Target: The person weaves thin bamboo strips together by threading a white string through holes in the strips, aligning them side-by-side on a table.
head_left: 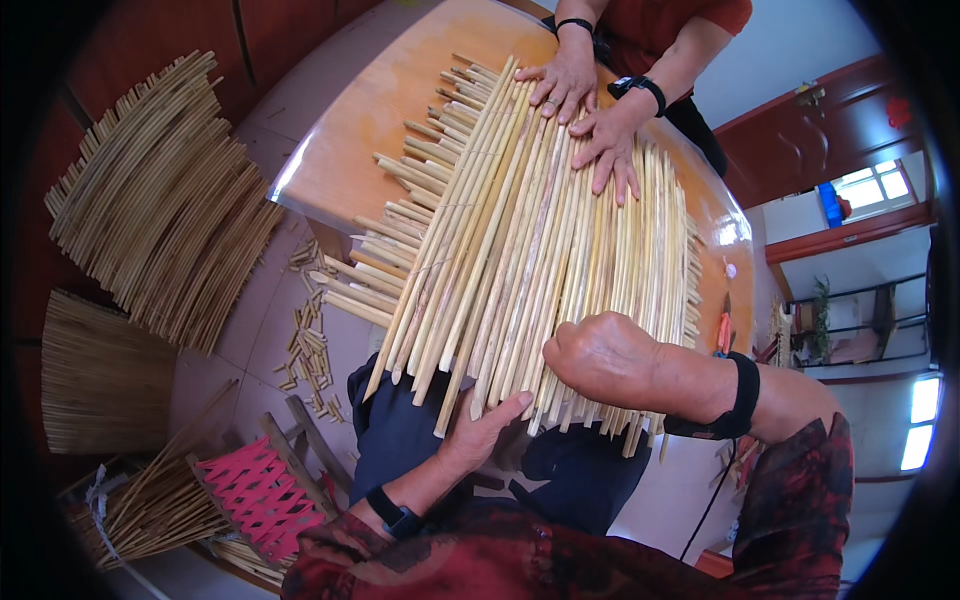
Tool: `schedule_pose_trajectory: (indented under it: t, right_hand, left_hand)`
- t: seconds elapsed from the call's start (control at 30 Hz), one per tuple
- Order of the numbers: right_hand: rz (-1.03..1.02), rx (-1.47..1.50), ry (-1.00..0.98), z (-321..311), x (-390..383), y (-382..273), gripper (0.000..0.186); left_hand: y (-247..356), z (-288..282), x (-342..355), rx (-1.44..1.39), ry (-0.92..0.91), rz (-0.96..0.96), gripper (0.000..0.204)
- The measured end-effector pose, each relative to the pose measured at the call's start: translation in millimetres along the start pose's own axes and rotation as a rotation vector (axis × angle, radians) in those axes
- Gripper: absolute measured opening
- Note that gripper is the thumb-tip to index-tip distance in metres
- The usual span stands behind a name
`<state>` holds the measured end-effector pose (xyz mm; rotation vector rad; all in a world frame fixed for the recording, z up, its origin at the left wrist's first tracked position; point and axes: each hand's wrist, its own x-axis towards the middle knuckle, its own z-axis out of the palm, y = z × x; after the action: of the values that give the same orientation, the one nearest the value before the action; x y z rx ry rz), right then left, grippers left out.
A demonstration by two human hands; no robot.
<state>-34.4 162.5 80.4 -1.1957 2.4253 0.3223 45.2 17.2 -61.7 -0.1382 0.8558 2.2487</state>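
A mat of pale yellow peeled stalks (520,250) lies over the table, its near ends jutting past the edge above my lap. Faint thread lines cross its left part, and a layer of crosswise stalks (400,235) sticks out beneath it on the left. My left hand (478,435) grips the near ends of the mat, thumb on top and the other fingers hidden below. Curled into a fist, my right hand (605,358) rests on the mat's near right part; anything inside it is hidden. Across the table, another person's two hands (590,120) lie flat on the far end.
The glossy wooden table (350,120) has a curved edge. Red-handled pliers (724,330) lie at its right. Finished-looking stalk mats (160,200) lean at the left. Short cut pieces (310,350) litter the floor near a pink-webbed stool (258,487) and bundled thin stalks (150,515).
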Motion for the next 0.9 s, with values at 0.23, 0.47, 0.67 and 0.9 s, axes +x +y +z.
schedule_pose_trajectory:
  t: [0.23,0.47,0.67,0.9]
  right_hand:
    - [-0.006,0.015,0.012,0.4,6.3,-1.9,0.008]
    - [-0.025,0.060,0.028,13.3,9.1,2.0,0.009]
    - [0.050,0.133,0.188,15.0,6.5,-11.2,0.008]
    - [0.081,-0.123,0.207,8.3,4.7,-14.4,0.009]
  left_hand:
    - [-7.9,-1.8,4.1,-0.089,0.048,0.043,0.033]
    - [-5.4,-2.8,3.0,-0.061,0.034,0.013,0.033]
    - [-10.3,-3.0,3.1,-0.038,0.054,0.028,0.027]
    - [-7.2,1.9,6.3,-0.043,0.028,0.033,0.013]
